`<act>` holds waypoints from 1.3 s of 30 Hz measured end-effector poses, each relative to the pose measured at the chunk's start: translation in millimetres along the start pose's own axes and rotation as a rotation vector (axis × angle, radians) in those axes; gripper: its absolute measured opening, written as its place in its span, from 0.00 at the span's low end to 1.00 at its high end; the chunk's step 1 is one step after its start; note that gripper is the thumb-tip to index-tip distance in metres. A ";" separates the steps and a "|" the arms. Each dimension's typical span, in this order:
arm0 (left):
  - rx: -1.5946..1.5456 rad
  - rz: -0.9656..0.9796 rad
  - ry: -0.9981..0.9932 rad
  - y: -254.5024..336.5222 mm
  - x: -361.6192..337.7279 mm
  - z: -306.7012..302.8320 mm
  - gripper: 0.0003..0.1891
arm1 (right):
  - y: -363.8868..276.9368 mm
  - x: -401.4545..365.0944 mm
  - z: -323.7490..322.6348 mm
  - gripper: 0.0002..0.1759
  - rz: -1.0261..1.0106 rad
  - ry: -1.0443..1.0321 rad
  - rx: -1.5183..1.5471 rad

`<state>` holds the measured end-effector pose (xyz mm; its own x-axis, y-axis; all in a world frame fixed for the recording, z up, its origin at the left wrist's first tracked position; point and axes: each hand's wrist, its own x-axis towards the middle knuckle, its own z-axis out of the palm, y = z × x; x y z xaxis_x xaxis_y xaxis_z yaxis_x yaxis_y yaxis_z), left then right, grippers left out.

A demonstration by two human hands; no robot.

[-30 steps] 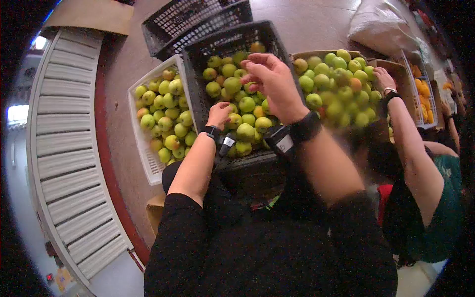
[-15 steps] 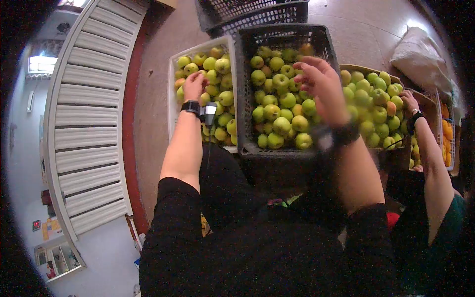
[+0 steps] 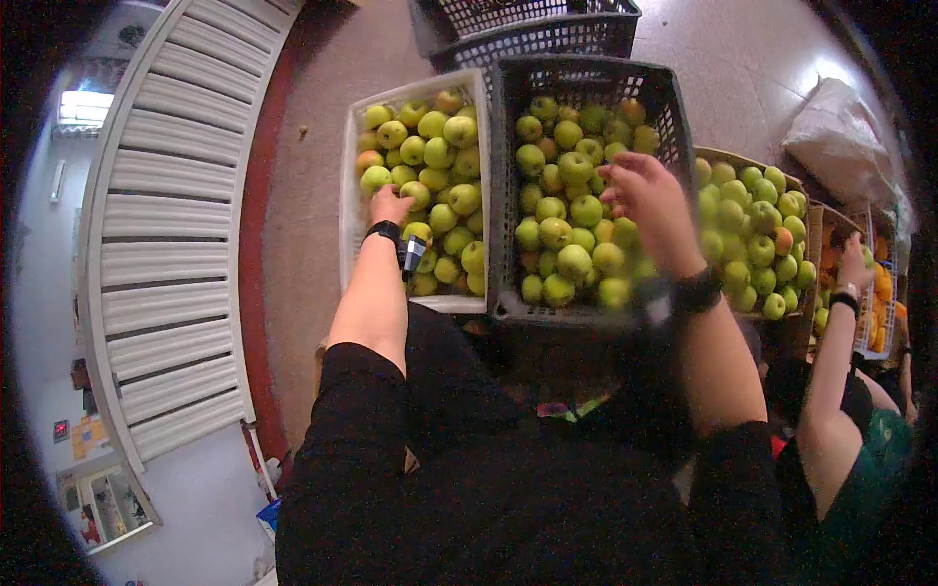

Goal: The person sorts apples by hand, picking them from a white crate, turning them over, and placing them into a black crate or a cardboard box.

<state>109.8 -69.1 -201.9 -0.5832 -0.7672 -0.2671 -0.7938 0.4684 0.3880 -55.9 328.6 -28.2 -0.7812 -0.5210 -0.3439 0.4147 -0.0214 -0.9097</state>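
Observation:
My left hand [image 3: 391, 205] is in the white crate [image 3: 351, 225] at the left, its fingers curled down among yellow-green apples [image 3: 437, 153]. It touches at least one of them, but whatever lies under the fingers is hidden. Over the right side of the black plastic crate [image 3: 500, 195] hangs my right hand [image 3: 653, 205], a little blurred, fingers bent but apart and nothing seen between them. Green apples [image 3: 575, 261], some with a reddish blush, fill that crate below it. Both wrists wear dark bands; a small device sits by the left one.
A cardboard box [image 3: 747, 156] of green apples adjoins at the right. Beyond it a co-worker's hand [image 3: 857, 266] holds a green apple near crates with orange fruit [image 3: 882, 283]. Dark crates [image 3: 532, 39] stand behind, a white sack [image 3: 838, 129] far right, a slatted white panel [image 3: 176, 234] left.
The view has shifted, putting the crates farther right. My left hand has come nearer me within the white crate. My right hand has lowered slightly. The co-worker's hand has left the apple box, holding an apple.

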 end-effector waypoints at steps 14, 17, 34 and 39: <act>0.179 -0.003 -0.016 37.2 3.4 9.9 0.38 | 10.3 13.9 3.0 0.19 0.050 0.001 -0.150; -0.440 0.121 -0.061 68.1 -5.6 -15.5 0.36 | 12.0 14.0 5.0 0.18 0.067 0.010 -0.148; -1.154 0.727 -0.712 247.8 -177.8 -45.8 0.31 | 5.4 2.0 11.1 0.23 0.050 -0.396 0.386; -1.258 0.263 -0.857 243.0 -166.9 -36.0 0.20 | 2.8 0.1 13.2 0.30 -0.217 -0.275 0.083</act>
<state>20.4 156.9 -31.2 -0.9487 -0.0453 -0.3128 -0.2599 -0.4512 0.8537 -48.7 317.3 -27.7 -0.7052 -0.7066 -0.0589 0.2978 -0.2198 -0.9290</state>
